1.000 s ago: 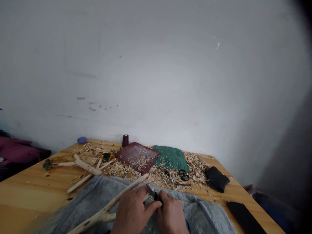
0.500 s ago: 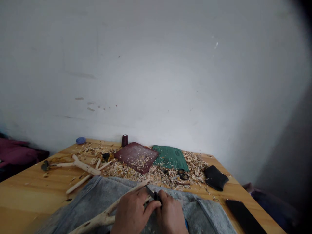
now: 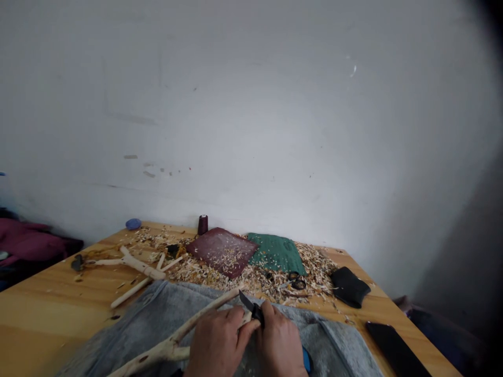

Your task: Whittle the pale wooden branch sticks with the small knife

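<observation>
Above cloth's edge [image 3: 188, 291], knife [image 3: 251, 307] between left hand [image 3: 216, 343] and right hand [image 3: 280, 345]

Left hand [image 3: 216, 345] — curled grip; right hand [image 3: 280, 348] just beside — curled grip too.

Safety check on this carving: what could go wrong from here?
The left hand has its thumb close behind the black-bladed knife in the right hand, so a slip could cut it. The forked peeled branch seems held only by the hands over the grey cloth, so it may twist under the blade.
</observation>
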{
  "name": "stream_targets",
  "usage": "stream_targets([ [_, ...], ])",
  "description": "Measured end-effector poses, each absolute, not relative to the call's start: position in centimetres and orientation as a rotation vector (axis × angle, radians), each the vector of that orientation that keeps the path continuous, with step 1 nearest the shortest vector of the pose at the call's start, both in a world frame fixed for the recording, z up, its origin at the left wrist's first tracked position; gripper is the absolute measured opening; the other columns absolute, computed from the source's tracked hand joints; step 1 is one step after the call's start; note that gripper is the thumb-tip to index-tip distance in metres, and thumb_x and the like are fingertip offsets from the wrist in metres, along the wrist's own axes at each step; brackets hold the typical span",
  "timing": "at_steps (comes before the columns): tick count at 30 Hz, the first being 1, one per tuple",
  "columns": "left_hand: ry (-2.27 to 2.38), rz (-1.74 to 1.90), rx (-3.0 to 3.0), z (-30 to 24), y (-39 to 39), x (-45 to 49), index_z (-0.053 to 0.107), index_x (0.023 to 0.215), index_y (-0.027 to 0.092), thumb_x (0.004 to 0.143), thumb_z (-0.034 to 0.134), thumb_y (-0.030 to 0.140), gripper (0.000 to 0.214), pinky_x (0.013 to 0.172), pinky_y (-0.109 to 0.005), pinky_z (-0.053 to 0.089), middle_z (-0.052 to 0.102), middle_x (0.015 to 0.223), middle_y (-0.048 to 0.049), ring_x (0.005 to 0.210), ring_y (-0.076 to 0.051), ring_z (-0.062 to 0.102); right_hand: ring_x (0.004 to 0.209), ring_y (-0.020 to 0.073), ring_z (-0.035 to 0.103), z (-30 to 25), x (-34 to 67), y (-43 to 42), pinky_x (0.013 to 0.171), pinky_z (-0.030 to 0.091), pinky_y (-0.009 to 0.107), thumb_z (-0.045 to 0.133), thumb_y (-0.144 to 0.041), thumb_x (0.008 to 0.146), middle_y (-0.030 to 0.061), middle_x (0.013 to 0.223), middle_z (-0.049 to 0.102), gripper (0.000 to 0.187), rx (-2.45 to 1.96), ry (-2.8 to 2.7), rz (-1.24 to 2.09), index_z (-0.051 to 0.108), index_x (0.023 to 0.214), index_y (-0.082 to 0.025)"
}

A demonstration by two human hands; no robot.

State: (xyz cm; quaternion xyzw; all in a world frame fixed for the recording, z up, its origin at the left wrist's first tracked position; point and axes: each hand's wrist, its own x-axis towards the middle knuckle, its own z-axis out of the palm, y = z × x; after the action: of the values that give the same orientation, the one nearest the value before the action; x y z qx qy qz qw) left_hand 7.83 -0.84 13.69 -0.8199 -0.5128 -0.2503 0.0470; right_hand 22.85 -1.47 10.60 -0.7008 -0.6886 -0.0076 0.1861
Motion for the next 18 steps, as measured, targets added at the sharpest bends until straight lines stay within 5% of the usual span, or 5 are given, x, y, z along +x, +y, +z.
stream_targets([
  [7, -1.672, -0.793, -2.536, 14.7, 0.0, 7.2, 0.071, 0.087, 0.021, 0.077, 0.074, 0.059, 0.04, 0.065, -0.034, 0.05, 0.078, 0.079, -0.005, 0.078, -0.029, 0.074, 0.075, 0.0211, 0.07, 9.6, 22.9, -1.6, 0.061, 0.032, 0.027, 0.054, -0.009, 0.075, 0.0022, 0.077, 0.073, 0.017, -1.743, -1.944, 0.03, 0.058, 0.086, -0.022],
  [18, -1.79, -0.807, -2.618, 14.7, 0.1, 7.2, 0.071, 0.09, 0.021, 0.078, 0.072, 0.051, 0.033, 0.073, -0.037, 0.05, 0.078, 0.086, -0.0061, 0.086, -0.029, 0.072, 0.071, 0.0195, 0.069, 8.5, 23.5, -1.3, 0.06, 0.031, 0.025, 0.052, -0.012, 0.075, 0.0013, 0.073, 0.071, 0.015, -1.662, -1.959, -0.042, 0.056, 0.084, -0.022],
])
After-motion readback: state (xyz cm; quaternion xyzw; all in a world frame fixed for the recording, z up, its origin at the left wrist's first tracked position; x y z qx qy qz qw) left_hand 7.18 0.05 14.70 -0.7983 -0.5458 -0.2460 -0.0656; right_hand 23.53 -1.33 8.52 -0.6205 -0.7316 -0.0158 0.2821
